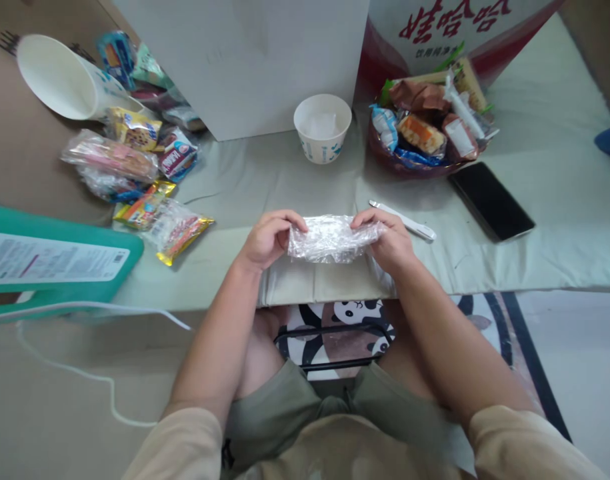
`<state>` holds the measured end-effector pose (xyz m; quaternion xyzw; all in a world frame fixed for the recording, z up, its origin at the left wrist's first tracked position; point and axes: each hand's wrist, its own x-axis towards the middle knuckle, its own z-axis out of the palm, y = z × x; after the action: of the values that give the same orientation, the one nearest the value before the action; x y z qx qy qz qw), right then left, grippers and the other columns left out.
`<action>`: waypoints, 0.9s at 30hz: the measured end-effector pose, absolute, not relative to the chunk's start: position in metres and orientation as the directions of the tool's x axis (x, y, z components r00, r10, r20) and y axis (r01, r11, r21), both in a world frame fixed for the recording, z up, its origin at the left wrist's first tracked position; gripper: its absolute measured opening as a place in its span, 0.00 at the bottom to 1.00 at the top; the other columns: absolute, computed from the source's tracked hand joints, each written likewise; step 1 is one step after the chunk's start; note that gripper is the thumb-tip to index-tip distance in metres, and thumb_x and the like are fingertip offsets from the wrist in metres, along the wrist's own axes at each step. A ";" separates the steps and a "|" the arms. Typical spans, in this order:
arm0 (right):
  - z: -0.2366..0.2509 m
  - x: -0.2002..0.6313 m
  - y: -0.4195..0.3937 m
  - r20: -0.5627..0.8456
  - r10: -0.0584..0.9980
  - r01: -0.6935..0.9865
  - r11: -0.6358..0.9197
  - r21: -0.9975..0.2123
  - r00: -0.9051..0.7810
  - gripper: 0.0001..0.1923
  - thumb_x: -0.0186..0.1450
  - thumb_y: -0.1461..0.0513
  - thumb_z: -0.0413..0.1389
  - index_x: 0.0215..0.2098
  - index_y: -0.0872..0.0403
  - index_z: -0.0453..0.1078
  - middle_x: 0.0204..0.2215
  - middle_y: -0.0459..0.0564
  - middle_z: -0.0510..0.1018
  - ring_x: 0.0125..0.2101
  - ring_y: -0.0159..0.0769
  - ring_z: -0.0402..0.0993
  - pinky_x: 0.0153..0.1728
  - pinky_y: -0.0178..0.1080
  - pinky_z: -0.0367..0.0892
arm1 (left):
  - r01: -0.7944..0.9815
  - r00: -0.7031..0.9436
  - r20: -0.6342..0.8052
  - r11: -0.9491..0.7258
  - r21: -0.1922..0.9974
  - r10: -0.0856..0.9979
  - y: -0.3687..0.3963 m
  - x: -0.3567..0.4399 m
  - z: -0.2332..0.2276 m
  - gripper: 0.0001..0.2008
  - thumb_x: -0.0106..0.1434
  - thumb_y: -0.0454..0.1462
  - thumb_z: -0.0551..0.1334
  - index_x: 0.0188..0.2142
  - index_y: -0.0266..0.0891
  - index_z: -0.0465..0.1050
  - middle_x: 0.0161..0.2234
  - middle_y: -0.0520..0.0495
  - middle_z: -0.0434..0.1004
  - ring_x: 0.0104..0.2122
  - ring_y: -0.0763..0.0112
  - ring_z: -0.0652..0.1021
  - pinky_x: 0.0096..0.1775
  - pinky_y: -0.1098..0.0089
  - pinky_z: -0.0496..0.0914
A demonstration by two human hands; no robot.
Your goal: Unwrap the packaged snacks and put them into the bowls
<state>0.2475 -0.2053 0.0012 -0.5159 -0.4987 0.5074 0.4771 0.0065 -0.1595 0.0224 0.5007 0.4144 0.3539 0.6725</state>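
Observation:
A crinkled clear plastic wrapper (329, 240) is stretched between my two hands, just above the table's front edge. My left hand (269, 240) pinches its left end, thumb and fingers closed on the film. At the other end, my right hand (387, 240) grips it the same way. Whether anything lies inside the shiny film I cannot tell. Right behind my right hand, a white utility knife or similar slim tool (405, 221) lies on the cloth. Farther back stands a white paper cup (323, 143) with a blue-green print, something pale inside it.
A bowl (425, 167) heaped with wrapped snacks and a black phone (492, 201) are at right. Snack packets (177, 227) and a tipped paper bucket (59, 80) lie at left, near a green container (59, 257). Boxes (255, 60) stand behind; a white cable (109, 307) hangs at front left.

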 end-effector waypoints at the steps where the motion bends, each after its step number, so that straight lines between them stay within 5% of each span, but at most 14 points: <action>1: 0.002 0.249 -0.205 -0.063 0.997 0.031 -0.062 -0.998 -0.039 0.12 0.57 0.56 0.51 0.31 0.51 0.74 0.30 0.49 0.78 0.30 0.37 0.72 0.33 0.41 0.67 | -0.053 0.427 -0.192 0.237 0.970 0.883 -0.158 0.006 0.022 0.18 0.59 0.51 0.62 0.24 0.39 0.75 0.24 0.45 0.76 0.23 0.68 0.75 0.25 0.67 0.70; 6: 0.001 0.247 -0.201 -0.129 0.992 -0.012 -0.129 -0.992 -0.012 0.20 0.62 0.43 0.53 0.34 0.50 0.69 0.29 0.48 0.75 0.31 0.37 0.73 0.34 0.40 0.68 | 0.106 0.288 -0.116 0.089 0.990 0.951 -0.154 0.011 0.013 0.09 0.49 0.37 0.70 0.28 0.39 0.72 0.31 0.50 0.75 0.26 0.76 0.73 0.29 0.74 0.67; 9: -0.001 0.238 -0.203 -0.176 0.979 -0.108 -0.165 -0.980 0.105 0.23 0.53 0.53 0.66 0.42 0.48 0.64 0.27 0.40 0.70 0.26 0.31 0.66 0.29 0.35 0.62 | 0.274 0.026 0.034 -0.040 0.961 0.999 -0.156 0.015 0.008 0.13 0.50 0.31 0.65 0.36 0.41 0.71 0.39 0.49 0.76 0.32 0.74 0.77 0.35 0.71 0.71; 11: 0.000 0.232 -0.206 -0.183 0.971 -0.101 -0.169 -0.980 0.153 0.18 0.53 0.57 0.64 0.39 0.49 0.64 0.26 0.40 0.69 0.26 0.30 0.64 0.28 0.34 0.60 | 0.466 -0.158 0.244 -0.146 0.873 0.957 -0.161 0.018 0.010 0.12 0.52 0.30 0.64 0.37 0.41 0.70 0.41 0.47 0.76 0.39 0.69 0.78 0.43 0.66 0.74; 13: 0.002 0.229 -0.210 -0.150 0.971 -0.057 -0.141 -0.988 0.186 0.11 0.55 0.58 0.61 0.33 0.50 0.64 0.26 0.41 0.69 0.27 0.30 0.63 0.29 0.34 0.59 | 0.577 -0.137 0.376 -0.235 0.782 0.916 -0.168 0.024 0.016 0.09 0.56 0.34 0.66 0.37 0.42 0.71 0.41 0.45 0.77 0.44 0.64 0.78 0.50 0.62 0.74; 15: 0.006 0.227 -0.212 -0.142 0.976 -0.101 -0.126 -0.987 0.166 0.10 0.55 0.58 0.60 0.29 0.50 0.62 0.26 0.42 0.69 0.26 0.29 0.62 0.29 0.34 0.58 | 0.534 0.050 0.340 -0.313 0.785 0.939 -0.177 0.036 0.022 0.14 0.58 0.40 0.68 0.43 0.42 0.73 0.46 0.43 0.79 0.49 0.60 0.79 0.55 0.59 0.72; 18: 0.015 0.226 -0.213 -0.206 0.978 -0.403 -0.181 -0.897 0.020 0.12 0.52 0.58 0.61 0.28 0.50 0.60 0.22 0.39 0.65 0.23 0.28 0.59 0.26 0.33 0.56 | 0.333 0.326 0.169 -0.280 0.900 0.930 -0.185 0.059 0.028 0.29 0.53 0.48 0.72 0.53 0.42 0.73 0.54 0.41 0.79 0.53 0.58 0.79 0.54 0.60 0.73; 20: 0.022 0.228 -0.210 -0.217 0.973 -0.603 -0.220 -0.766 -0.080 0.14 0.51 0.57 0.63 0.29 0.49 0.61 0.22 0.39 0.67 0.23 0.29 0.62 0.27 0.33 0.60 | 0.241 0.379 0.074 -0.176 0.954 0.923 -0.180 0.069 0.030 0.28 0.53 0.49 0.71 0.51 0.40 0.75 0.47 0.42 0.82 0.45 0.62 0.81 0.47 0.63 0.75; 24: 0.031 0.236 -0.198 -0.226 0.974 -0.722 -0.151 -0.675 0.008 0.13 0.54 0.55 0.62 0.33 0.49 0.65 0.34 0.43 0.81 0.36 0.34 0.78 0.41 0.36 0.70 | 0.319 0.073 0.208 -0.220 0.922 0.975 -0.135 0.074 0.049 0.13 0.56 0.45 0.69 0.37 0.40 0.77 0.34 0.49 0.79 0.35 0.67 0.79 0.40 0.66 0.73; 27: 0.030 0.242 -0.186 -0.283 0.950 -0.704 -0.110 -0.702 0.134 0.11 0.56 0.54 0.59 0.33 0.49 0.64 0.32 0.44 0.81 0.37 0.36 0.80 0.37 0.35 0.69 | 0.650 -0.053 0.474 -0.330 0.685 0.879 -0.080 0.082 0.079 0.07 0.57 0.37 0.69 0.36 0.41 0.76 0.34 0.50 0.77 0.40 0.65 0.78 0.46 0.64 0.71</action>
<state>0.2415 -0.1860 0.0298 -0.3840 -0.1599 0.6384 0.6477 0.0824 -0.0804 0.0793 0.6765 0.5649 0.4554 0.1257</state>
